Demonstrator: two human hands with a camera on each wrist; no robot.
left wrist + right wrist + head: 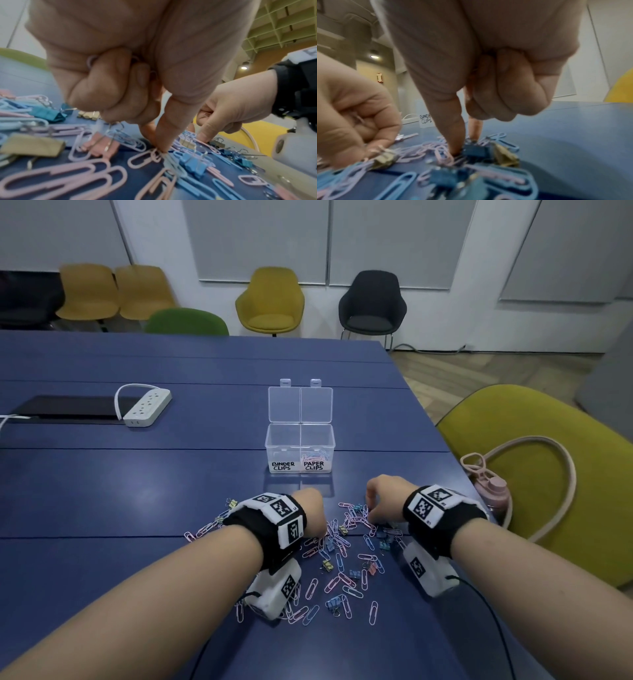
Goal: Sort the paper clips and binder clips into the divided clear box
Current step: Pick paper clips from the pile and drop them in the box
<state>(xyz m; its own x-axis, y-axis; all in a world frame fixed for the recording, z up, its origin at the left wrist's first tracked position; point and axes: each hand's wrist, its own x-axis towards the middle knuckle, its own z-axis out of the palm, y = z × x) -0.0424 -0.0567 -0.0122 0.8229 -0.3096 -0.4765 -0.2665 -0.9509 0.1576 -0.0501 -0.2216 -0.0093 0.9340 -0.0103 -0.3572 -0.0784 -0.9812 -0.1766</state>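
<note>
The clear divided box point(300, 440) stands open ahead of me, labelled BINDER CLIPS on the left and PAPER CLIPS on the right. A few paper clips point(315, 457) lie in its right half. Pastel paper clips point(342, 580) and small binder clips point(334, 603) are scattered on the blue table point(137, 491) under both hands. My left hand point(158, 148) keeps some paper clips point(90, 61) in its curled fingers. Its thumb and forefinger pinch a pink paper clip point(147, 157). My right hand point(464, 146) pinches down at a pink paper clip point(444, 155) beside a dark blue binder clip point(476, 150).
A white power strip point(148, 407) and a black flat device point(68, 407) lie at the far left. A pink bottle point(493, 491) with a strap sits on an olive chair point(548, 440) just past the table's right edge. More chairs line the back wall.
</note>
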